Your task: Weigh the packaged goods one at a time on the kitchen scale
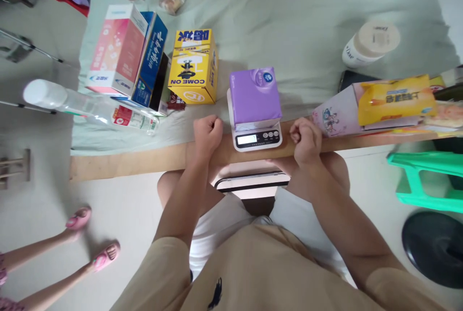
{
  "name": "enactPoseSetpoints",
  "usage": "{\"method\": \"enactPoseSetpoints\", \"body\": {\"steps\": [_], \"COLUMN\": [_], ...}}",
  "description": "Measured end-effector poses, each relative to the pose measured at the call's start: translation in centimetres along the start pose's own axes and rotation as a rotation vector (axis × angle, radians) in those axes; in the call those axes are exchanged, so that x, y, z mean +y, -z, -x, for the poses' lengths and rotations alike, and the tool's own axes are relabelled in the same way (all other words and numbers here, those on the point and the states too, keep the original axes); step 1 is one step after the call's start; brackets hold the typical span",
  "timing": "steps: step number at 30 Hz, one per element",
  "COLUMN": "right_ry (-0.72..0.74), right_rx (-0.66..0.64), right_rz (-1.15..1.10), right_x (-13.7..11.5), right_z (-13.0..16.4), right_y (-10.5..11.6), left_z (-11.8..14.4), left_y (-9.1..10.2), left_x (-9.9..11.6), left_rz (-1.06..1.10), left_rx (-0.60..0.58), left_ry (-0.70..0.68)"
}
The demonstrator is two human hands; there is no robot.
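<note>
A purple tissue pack (255,95) lies on a small white kitchen scale (257,138) at the table's near wooden edge. My left hand (207,132) rests as a closed fist on the edge just left of the scale, holding nothing. On the scale's right side my right hand (306,140) is also a fist on the edge, with nothing in it. Neither hand touches the scale or the pack.
Left of the scale stand a yellow box (193,66), a blue box (150,58) and a pink-white box (117,50), with a clear plastic bottle (90,108) lying by them. A white jar (371,43) and a yellow snack bag (396,99) sit right. Another person's feet (92,241) are bottom left; a green stool (427,178) is right.
</note>
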State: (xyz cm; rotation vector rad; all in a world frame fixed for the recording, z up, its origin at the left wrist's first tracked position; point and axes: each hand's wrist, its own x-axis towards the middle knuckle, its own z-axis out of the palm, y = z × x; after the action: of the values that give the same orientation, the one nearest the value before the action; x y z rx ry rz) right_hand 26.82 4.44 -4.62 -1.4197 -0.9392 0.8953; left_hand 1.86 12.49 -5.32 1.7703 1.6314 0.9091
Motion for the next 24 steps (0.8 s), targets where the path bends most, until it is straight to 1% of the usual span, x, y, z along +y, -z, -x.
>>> {"method": "enactPoseSetpoints", "body": {"steps": [5, 9, 13, 18, 24], "right_ry": [-0.058, -0.045, -0.059, -0.074, -0.021], "right_rx": [-0.022, -0.054, -0.057, -0.038, -0.046], "right_rz": [0.075, 0.088, 0.088, 0.086, 0.127], "right_x": [-1.2, -1.1, -1.3, -1.7, -0.5], "right_z": [0.7, 0.7, 0.7, 0.9, 0.3], "right_y": [-0.3, -0.1, -0.2, -0.5, -0.1], "left_z": [0.5, 0.6, 0.4, 0.2, 0.1], "left_y": [-0.2, -0.2, -0.1, -0.1, -0.1], "left_x": [1.1, 1.2, 0.6, 0.0, 0.0], "left_rz": [-0.102, -0.139, -0.128, -0.072, -0.02], "left_rx": [-0.13, -0.175, -0.173, -0.142, -0.105], "left_ry": [-0.087, -0.121, -0.138, -0.176, -0.231]}}
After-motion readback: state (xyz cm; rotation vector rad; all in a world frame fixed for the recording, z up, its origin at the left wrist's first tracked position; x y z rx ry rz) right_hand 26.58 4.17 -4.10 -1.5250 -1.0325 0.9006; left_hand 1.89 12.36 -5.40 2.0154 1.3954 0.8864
